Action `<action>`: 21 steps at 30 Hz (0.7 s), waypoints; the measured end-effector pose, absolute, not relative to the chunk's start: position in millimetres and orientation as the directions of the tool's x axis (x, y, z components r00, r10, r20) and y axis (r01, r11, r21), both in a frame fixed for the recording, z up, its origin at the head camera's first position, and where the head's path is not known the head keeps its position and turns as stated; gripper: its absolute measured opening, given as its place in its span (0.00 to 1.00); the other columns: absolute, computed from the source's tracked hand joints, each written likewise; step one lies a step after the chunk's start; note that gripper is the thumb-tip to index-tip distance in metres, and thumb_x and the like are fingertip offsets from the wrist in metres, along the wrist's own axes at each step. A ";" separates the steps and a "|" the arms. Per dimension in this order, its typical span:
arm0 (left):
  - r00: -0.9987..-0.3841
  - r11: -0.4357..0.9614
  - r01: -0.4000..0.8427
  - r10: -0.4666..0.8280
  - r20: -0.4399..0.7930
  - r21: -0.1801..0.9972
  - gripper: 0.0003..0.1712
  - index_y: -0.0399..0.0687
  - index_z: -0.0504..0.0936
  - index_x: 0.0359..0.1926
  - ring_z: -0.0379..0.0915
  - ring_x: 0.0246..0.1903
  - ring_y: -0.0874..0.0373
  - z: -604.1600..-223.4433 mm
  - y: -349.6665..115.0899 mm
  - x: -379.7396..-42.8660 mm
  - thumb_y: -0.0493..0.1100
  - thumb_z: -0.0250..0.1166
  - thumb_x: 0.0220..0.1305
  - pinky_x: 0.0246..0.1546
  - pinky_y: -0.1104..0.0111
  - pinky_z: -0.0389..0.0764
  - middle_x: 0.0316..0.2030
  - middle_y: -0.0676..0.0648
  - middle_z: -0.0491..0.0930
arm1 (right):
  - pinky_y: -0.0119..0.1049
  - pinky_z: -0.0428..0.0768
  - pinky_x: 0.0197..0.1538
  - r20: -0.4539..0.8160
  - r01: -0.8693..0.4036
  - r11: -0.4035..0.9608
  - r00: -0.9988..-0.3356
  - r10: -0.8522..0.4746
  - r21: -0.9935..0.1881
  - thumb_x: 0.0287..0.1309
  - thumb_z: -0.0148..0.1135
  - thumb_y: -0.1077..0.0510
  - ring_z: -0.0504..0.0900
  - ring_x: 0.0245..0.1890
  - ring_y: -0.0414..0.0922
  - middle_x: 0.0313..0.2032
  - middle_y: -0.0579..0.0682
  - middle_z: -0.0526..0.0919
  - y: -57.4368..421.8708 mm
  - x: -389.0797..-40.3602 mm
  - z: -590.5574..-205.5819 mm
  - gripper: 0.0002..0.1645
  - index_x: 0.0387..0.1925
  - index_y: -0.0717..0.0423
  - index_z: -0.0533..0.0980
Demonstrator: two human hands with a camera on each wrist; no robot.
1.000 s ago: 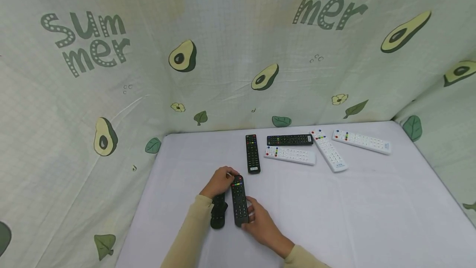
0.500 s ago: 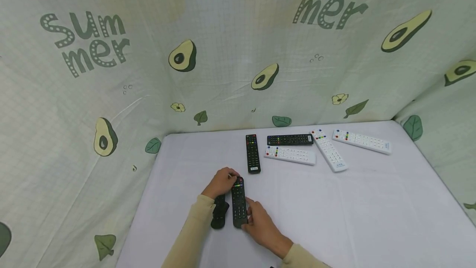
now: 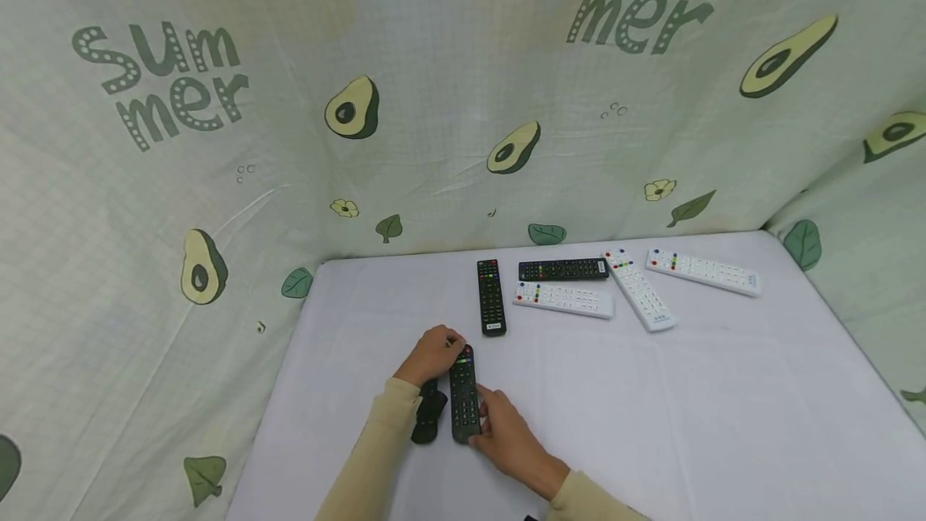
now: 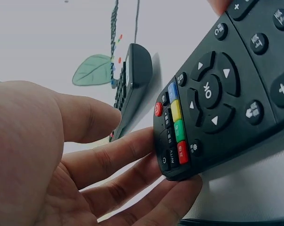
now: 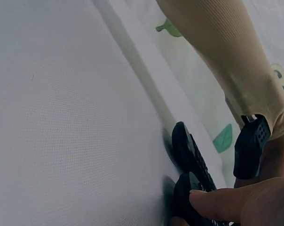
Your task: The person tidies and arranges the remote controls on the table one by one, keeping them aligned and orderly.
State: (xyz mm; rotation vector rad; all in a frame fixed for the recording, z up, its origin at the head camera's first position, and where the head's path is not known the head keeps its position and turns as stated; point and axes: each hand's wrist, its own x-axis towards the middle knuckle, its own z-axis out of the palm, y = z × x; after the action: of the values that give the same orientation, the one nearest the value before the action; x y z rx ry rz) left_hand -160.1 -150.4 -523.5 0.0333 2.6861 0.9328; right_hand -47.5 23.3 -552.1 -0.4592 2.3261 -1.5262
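A black remote control [image 3: 465, 396] with coloured buttons near its far end lies face up, pointing away from me. My right hand [image 3: 510, 441] holds its near end between thumb and fingers. At the far end is my left hand [image 3: 434, 354]; in the left wrist view its fingertips [image 4: 184, 190] touch the remote's end and edge, while the thumb [image 4: 92, 117] stays off it. Just left lies a second black remote [image 3: 424, 432], partly hidden under the left wrist and its small black camera [image 5: 250, 150]. Beyond both hands rests a third black remote [image 3: 491, 297].
Toward the back of the white table [image 3: 615, 416], another black remote [image 3: 564, 269] lies crosswise above a white remote [image 3: 563, 300]. Two more white remotes, one slanted [image 3: 641, 293] and one at the right [image 3: 703, 272], lie beside them. A patterned cloth [image 3: 434, 191] hangs behind.
The held remote has shifted very slightly toward me, with both hands keeping nearly the same places on it. The other remotes have not moved.
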 end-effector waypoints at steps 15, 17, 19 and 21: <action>-0.964 0.765 -0.025 0.153 -0.219 0.643 0.16 0.39 0.87 0.55 0.79 0.46 0.50 -518.3 -151.9 -175.5 0.44 0.58 0.79 0.54 0.50 0.83 0.50 0.42 0.84 | 0.35 0.82 0.38 -0.041 -0.046 0.499 -0.986 -0.163 -0.865 0.63 0.72 0.65 0.81 0.37 0.43 0.41 0.54 0.79 60.9 -99.6 -540.3 0.32 0.65 0.72 0.73; -0.964 0.743 -0.030 0.154 -0.215 0.668 0.16 0.40 0.86 0.56 0.80 0.49 0.49 -518.1 -152.3 -181.3 0.44 0.58 0.79 0.55 0.50 0.83 0.52 0.41 0.85 | 0.38 0.84 0.39 -0.031 -0.041 0.500 -0.990 -0.136 -0.865 0.64 0.71 0.65 0.82 0.37 0.44 0.41 0.56 0.80 63.7 -109.3 -542.3 0.31 0.64 0.73 0.73; -0.967 0.718 -0.040 0.149 -0.209 0.695 0.16 0.41 0.86 0.56 0.81 0.51 0.48 -518.2 -152.3 -187.9 0.44 0.58 0.80 0.56 0.49 0.83 0.54 0.41 0.85 | 0.41 0.84 0.41 -0.028 -0.032 0.500 -0.993 -0.111 -0.865 0.64 0.71 0.65 0.83 0.38 0.46 0.41 0.57 0.80 65.2 -118.5 -544.8 0.30 0.64 0.73 0.73; -0.970 0.690 -0.054 0.137 -0.203 0.722 0.17 0.40 0.85 0.58 0.81 0.53 0.46 -518.3 -151.9 -194.7 0.43 0.58 0.80 0.56 0.49 0.83 0.56 0.40 0.84 | 0.43 0.85 0.42 -0.024 -0.023 0.499 -0.996 -0.087 -0.867 0.64 0.70 0.65 0.83 0.39 0.47 0.41 0.58 0.81 65.0 -127.5 -547.6 0.30 0.64 0.73 0.73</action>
State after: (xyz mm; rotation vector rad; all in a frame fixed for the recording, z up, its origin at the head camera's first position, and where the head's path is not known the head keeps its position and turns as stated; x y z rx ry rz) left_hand -194.7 -151.9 -518.3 0.0670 2.6607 1.1480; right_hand -127.5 65.0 -547.6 -0.0979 2.6632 -1.5385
